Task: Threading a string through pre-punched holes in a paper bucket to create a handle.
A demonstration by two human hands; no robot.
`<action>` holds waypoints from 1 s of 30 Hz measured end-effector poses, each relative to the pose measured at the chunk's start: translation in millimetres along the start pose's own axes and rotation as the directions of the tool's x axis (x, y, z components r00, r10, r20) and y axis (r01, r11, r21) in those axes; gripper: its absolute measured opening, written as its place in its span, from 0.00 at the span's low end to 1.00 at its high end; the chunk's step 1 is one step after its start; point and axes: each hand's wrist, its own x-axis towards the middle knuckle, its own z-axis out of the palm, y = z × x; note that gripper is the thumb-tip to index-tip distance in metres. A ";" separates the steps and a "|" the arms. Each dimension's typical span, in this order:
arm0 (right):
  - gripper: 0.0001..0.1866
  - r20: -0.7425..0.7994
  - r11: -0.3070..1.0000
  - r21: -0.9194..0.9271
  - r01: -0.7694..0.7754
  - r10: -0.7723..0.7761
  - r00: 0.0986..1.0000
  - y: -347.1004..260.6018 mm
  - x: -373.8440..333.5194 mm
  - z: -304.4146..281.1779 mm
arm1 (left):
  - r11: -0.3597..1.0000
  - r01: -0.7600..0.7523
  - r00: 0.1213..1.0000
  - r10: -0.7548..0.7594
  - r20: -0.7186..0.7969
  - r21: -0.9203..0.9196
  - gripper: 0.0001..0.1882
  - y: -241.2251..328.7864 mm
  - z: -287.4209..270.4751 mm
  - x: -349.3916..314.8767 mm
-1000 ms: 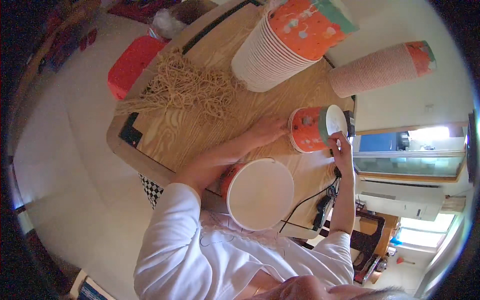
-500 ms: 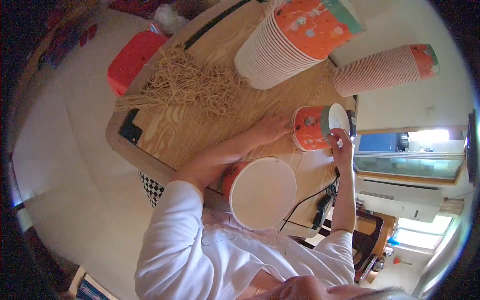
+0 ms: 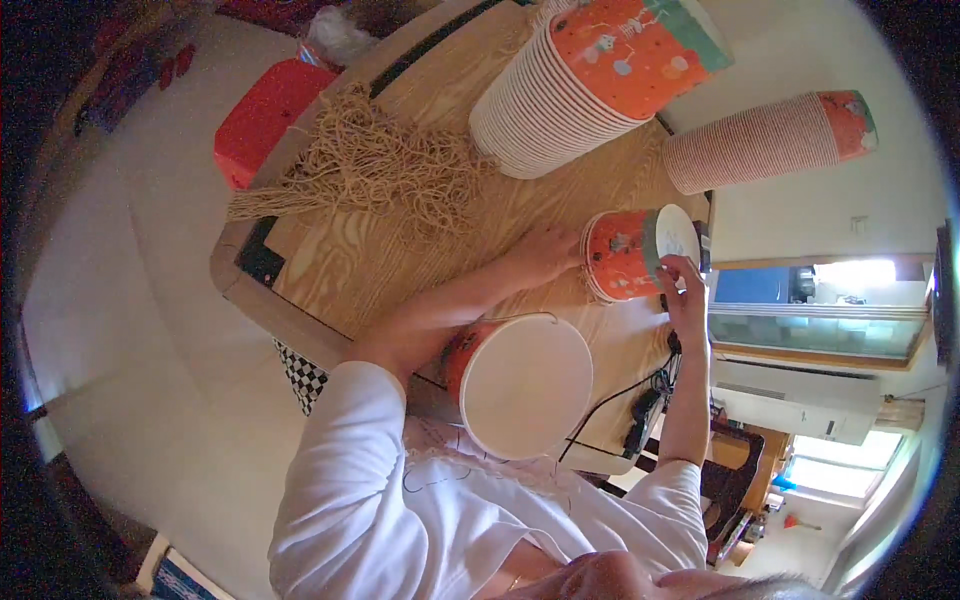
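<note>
A small orange paper bucket (image 3: 622, 258) with a green band stands bottom-up on the wooden table, rims of more than one bucket showing at its open end. My left hand (image 3: 548, 252) reaches that rim from the left; its fingertips are hidden there, so its grip is unclear. At the white base my right hand (image 3: 684, 284) has thumb and fingers bent together on the edge. Close to my body, a larger orange bucket (image 3: 527, 385) shows its pale round face, a thin cord at its rim. Loose tan twine (image 3: 385, 170) lies heaped beyond my left arm.
A tall stack of orange paper buckets (image 3: 570, 105) stands at the far side, with a second, narrower stack (image 3: 760, 140) to its right. A black cable (image 3: 620, 400) runs to a dark device (image 3: 648, 420) at the near right edge. A red container (image 3: 265, 120) sits beyond the table's left edge.
</note>
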 end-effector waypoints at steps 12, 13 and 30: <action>0.12 0.009 1.000 0.008 0.014 -0.014 1.000 2.5 2.5 5.7 | 0.989 -0.128 0.988 0.133 -0.079 0.068 0.21 -18.4 22.1 5.6; 0.12 0.003 1.000 0.005 0.011 -0.011 1.000 4.1 3.0 5.4 | 0.983 -0.040 0.997 0.026 -0.076 -0.177 0.18 -19.9 26.8 9.5; 0.09 -0.015 0.992 0.068 0.107 -0.106 0.994 19.5 10.5 19.4 | 0.963 -0.123 0.985 0.148 -0.090 0.239 0.15 13.4 16.8 23.3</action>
